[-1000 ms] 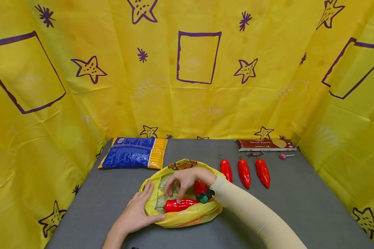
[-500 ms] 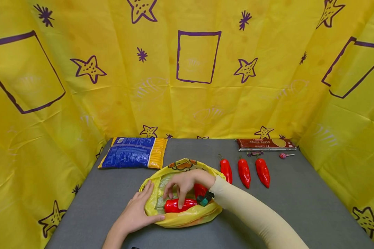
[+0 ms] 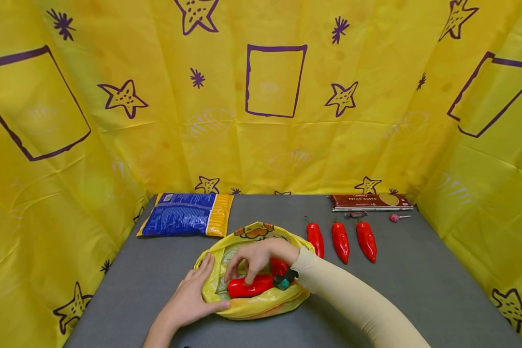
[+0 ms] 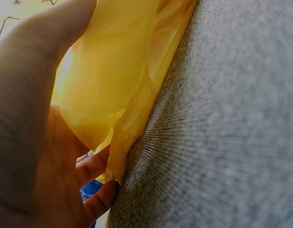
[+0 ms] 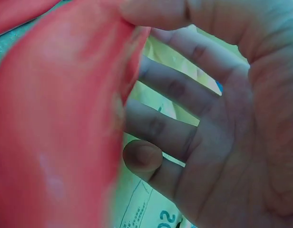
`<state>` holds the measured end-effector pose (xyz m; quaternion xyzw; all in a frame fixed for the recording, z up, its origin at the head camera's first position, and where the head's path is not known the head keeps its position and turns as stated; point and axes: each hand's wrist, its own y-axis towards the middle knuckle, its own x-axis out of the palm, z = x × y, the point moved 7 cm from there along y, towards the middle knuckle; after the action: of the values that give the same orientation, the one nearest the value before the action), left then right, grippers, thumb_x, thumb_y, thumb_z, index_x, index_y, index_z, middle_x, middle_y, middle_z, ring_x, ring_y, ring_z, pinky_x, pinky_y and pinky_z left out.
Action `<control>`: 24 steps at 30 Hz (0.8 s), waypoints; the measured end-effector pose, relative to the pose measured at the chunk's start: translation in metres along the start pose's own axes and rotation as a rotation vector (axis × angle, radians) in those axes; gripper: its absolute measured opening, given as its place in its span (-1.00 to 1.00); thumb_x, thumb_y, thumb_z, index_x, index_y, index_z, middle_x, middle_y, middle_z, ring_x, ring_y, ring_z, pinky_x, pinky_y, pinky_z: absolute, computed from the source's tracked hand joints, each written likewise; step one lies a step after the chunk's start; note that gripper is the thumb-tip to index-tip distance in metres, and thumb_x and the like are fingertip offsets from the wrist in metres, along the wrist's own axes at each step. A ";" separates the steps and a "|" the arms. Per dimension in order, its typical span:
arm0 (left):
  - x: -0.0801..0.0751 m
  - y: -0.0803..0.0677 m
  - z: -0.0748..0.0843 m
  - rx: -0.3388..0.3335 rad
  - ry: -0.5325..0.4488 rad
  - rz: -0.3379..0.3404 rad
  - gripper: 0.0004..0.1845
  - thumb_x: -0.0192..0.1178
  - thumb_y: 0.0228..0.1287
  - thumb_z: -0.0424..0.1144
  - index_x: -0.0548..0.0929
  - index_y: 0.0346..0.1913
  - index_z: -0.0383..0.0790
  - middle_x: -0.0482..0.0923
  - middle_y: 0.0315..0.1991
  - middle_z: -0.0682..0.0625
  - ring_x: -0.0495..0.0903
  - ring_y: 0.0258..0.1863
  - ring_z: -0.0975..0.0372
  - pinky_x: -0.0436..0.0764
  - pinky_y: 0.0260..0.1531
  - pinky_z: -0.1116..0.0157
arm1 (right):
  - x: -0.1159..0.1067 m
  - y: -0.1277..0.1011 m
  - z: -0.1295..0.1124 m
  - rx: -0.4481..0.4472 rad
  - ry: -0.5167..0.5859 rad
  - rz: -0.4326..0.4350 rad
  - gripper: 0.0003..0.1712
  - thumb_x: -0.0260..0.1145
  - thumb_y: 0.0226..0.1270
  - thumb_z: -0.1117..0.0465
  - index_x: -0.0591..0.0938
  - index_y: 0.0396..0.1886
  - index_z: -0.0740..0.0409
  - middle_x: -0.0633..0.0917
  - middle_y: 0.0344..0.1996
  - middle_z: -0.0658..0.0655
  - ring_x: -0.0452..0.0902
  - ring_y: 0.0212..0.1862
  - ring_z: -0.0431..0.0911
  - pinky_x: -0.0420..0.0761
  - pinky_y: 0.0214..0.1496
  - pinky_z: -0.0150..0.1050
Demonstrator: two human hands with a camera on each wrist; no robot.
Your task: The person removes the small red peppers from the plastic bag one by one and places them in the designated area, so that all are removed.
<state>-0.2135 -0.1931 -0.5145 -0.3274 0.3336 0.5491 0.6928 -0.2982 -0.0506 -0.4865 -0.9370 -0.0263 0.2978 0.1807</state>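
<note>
A yellow plastic bag (image 3: pixel 261 308) lies with its mouth spread wide on the grey table. My left hand (image 3: pixel 191 292) rests against its left side, fingers and thumb spread along the rim; in the left wrist view, the fingers (image 4: pixel 100 199) touch the yellow film from outside. Inside the bag, my right hand (image 3: pixel 254 256) pinches a red pepper (image 3: pixel 245 288) between thumb and fingers. The right wrist view shows the thumb on this pepper (image 5: pixel 65 118) and the fingers beside and behind it. A second red pepper (image 3: pixel 279 266) lies in the bag, partly covered by the right wrist.
Right of the bag lie three more red peppers (image 3: pixel 340 243). Behind them are a spaghetti pack (image 3: pixel 361 203), a wrapped candy (image 3: pixel 355 215) and a lollipop (image 3: pixel 396 218). A blue and yellow packet (image 3: pixel 182 215) lies at back left. Yellow curtains (image 3: pixel 278 145) enclose the table.
My right hand and the pepper under it have shifted slightly left, and the thumb has drawn closer to the fingers. My left hand and the bag have stayed put.
</note>
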 end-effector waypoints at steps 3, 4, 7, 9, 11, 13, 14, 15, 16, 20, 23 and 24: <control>0.000 -0.001 0.000 0.014 -0.002 0.005 0.44 0.42 -0.08 0.60 0.07 0.72 -0.14 -0.03 0.74 -0.07 0.33 0.43 -0.05 0.38 0.36 -0.31 | 0.000 0.000 -0.001 -0.009 -0.002 0.004 -0.42 0.42 0.31 0.41 0.70 0.34 0.08 0.71 0.03 -0.22 0.55 0.06 -0.32 0.62 0.20 -0.40; 0.000 -0.001 0.000 0.016 -0.003 0.006 0.43 0.42 -0.07 0.60 0.07 0.72 -0.14 -0.03 0.74 -0.07 0.32 0.44 -0.05 0.37 0.36 -0.31 | 0.000 0.000 -0.001 -0.013 -0.007 0.007 -0.43 0.41 0.31 0.40 0.71 0.33 0.08 0.72 0.06 -0.22 0.54 0.06 -0.32 0.61 0.21 -0.40; 0.001 -0.001 0.000 0.014 -0.007 0.004 0.43 0.42 -0.07 0.60 0.07 0.72 -0.14 -0.04 0.74 -0.08 0.32 0.44 -0.05 0.37 0.37 -0.32 | -0.001 -0.001 -0.001 -0.023 -0.018 0.014 -0.44 0.38 0.33 0.40 0.72 0.33 0.07 0.71 0.17 -0.23 0.50 0.08 -0.32 0.60 0.23 -0.40; 0.001 -0.001 0.001 0.009 -0.011 0.001 0.43 0.42 -0.07 0.60 0.06 0.72 -0.14 -0.04 0.74 -0.08 0.32 0.44 -0.05 0.36 0.37 -0.32 | -0.001 -0.002 -0.001 -0.025 -0.023 0.015 -0.45 0.37 0.34 0.39 0.72 0.33 0.07 0.70 0.22 -0.22 0.47 0.08 -0.32 0.59 0.25 -0.41; 0.001 -0.002 0.001 0.007 -0.011 0.001 0.43 0.43 -0.07 0.59 0.07 0.72 -0.14 -0.04 0.74 -0.08 0.32 0.44 -0.05 0.37 0.37 -0.32 | -0.001 -0.002 -0.001 -0.020 -0.020 0.011 -0.44 0.38 0.33 0.40 0.73 0.32 0.06 0.69 0.24 -0.22 0.46 0.09 -0.32 0.57 0.27 -0.40; 0.001 -0.002 0.001 0.004 -0.010 -0.001 0.43 0.43 -0.07 0.59 0.07 0.72 -0.13 -0.03 0.74 -0.08 0.32 0.44 -0.05 0.37 0.37 -0.31 | -0.001 -0.003 -0.002 -0.015 -0.021 0.004 -0.43 0.39 0.31 0.40 0.73 0.32 0.05 0.70 0.24 -0.22 0.47 0.11 -0.33 0.56 0.29 -0.40; 0.001 -0.002 0.001 0.001 -0.009 -0.003 0.43 0.43 -0.07 0.60 0.07 0.72 -0.13 -0.02 0.74 -0.08 0.32 0.43 -0.04 0.37 0.37 -0.31 | 0.000 -0.003 -0.002 -0.011 -0.022 0.001 -0.42 0.40 0.30 0.40 0.73 0.32 0.05 0.70 0.23 -0.22 0.48 0.12 -0.33 0.55 0.29 -0.40; 0.001 -0.002 0.001 0.000 -0.010 -0.004 0.43 0.42 -0.07 0.60 0.07 0.72 -0.13 -0.02 0.74 -0.08 0.33 0.43 -0.04 0.38 0.37 -0.31 | 0.000 -0.003 -0.003 -0.007 -0.020 -0.004 -0.41 0.41 0.29 0.41 0.73 0.32 0.04 0.71 0.24 -0.21 0.49 0.13 -0.33 0.55 0.30 -0.40; 0.001 -0.002 0.001 -0.001 -0.009 -0.005 0.43 0.43 -0.07 0.60 0.07 0.72 -0.13 -0.02 0.74 -0.08 0.32 0.43 -0.04 0.37 0.37 -0.31 | 0.000 -0.003 -0.004 -0.002 -0.026 -0.008 -0.40 0.42 0.28 0.41 0.73 0.33 0.03 0.71 0.24 -0.21 0.49 0.14 -0.34 0.55 0.30 -0.40; 0.001 -0.002 0.001 0.002 -0.015 -0.005 0.43 0.43 -0.08 0.59 0.08 0.72 -0.14 -0.02 0.74 -0.08 0.32 0.43 -0.04 0.35 0.38 -0.31 | -0.003 -0.007 -0.006 0.028 -0.066 0.001 -0.40 0.43 0.29 0.38 0.73 0.33 -0.03 0.69 0.24 -0.25 0.51 0.16 -0.31 0.55 0.29 -0.40; 0.000 -0.002 0.001 0.009 -0.014 0.002 0.43 0.44 -0.08 0.59 0.09 0.72 -0.15 -0.02 0.74 -0.08 0.32 0.44 -0.05 0.34 0.38 -0.32 | -0.007 -0.011 -0.008 0.053 -0.089 0.024 -0.41 0.43 0.29 0.34 0.73 0.33 -0.07 0.68 0.22 -0.28 0.53 0.14 -0.25 0.57 0.25 -0.39; 0.000 -0.002 0.001 0.011 -0.012 0.005 0.43 0.44 -0.08 0.59 0.09 0.72 -0.15 -0.01 0.74 -0.09 0.32 0.44 -0.05 0.34 0.38 -0.33 | -0.009 -0.012 -0.008 0.059 -0.087 0.031 -0.41 0.43 0.30 0.33 0.73 0.32 -0.08 0.68 0.21 -0.27 0.53 0.13 -0.22 0.58 0.24 -0.38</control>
<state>-0.2115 -0.1925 -0.5138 -0.3195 0.3335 0.5508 0.6952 -0.3001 -0.0433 -0.4713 -0.9177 -0.0111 0.3417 0.2024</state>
